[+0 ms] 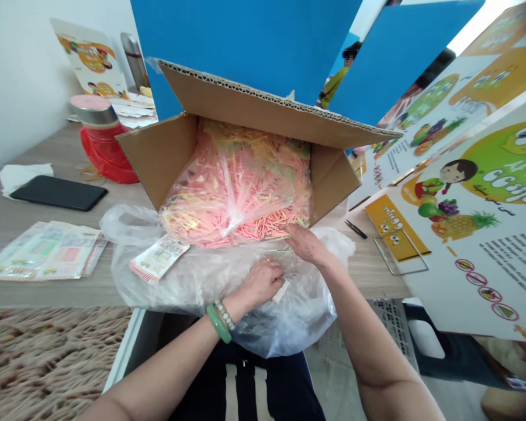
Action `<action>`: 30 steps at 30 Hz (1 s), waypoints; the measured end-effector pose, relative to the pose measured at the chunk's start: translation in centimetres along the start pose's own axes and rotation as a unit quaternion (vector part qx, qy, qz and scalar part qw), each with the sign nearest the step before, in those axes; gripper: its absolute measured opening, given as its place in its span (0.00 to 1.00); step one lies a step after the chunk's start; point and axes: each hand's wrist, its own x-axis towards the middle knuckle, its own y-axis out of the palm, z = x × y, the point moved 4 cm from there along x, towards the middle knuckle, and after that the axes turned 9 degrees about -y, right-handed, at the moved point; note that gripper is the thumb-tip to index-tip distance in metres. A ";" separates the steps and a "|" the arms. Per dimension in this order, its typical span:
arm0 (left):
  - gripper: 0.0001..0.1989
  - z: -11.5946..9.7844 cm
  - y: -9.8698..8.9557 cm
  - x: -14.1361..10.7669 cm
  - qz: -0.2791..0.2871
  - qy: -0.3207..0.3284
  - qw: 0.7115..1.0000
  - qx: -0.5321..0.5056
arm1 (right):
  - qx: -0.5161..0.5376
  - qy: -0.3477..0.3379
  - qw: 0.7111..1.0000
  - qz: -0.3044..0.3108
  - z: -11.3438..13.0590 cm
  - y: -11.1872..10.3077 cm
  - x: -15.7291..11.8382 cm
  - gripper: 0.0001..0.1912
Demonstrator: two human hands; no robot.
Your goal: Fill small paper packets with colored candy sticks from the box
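Observation:
A cardboard box (166,152) lies tipped on its side on the table, open toward me, stuffed with a clear bag of thin pink and yellow sticks (241,193). A crumpled clear plastic bag (193,275) spreads in front of it over the table edge. My left hand (260,282), wearing a green bangle and a bead bracelet, is curled around a small white packet and a few sticks on that bag. My right hand (304,242) reaches into the box mouth, fingers on the sticks at its lower edge. A small printed packet (158,257) lies on the plastic.
A black phone (59,193) and flat printed sheets (44,250) lie to the left. A red container with a pink lid (100,140) stands behind. Printed fruit cartons (477,199) crowd the right side, with a wire clip (398,254) and a black pen (356,229). Another person is far behind.

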 end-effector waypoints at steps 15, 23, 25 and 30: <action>0.07 -1.0 -0.2 -0.8 -0.033 0.016 0.997 0.068 | -0.036 0.192 0.980 -0.033 -0.9 -0.9 -3.4 0.16; 0.11 -0.4 -1.1 2.1 -0.003 -0.045 0.990 0.133 | -0.058 0.221 0.973 0.013 1.4 2.0 -3.3 0.15; 0.11 0.1 -1.4 2.8 0.011 -0.062 0.992 0.113 | -0.073 0.233 0.970 -0.015 1.9 2.3 -2.9 0.17; 0.13 0.5 -1.9 3.4 0.030 -0.085 0.990 0.105 | -0.103 0.265 0.957 -0.059 3.2 3.2 -1.6 0.15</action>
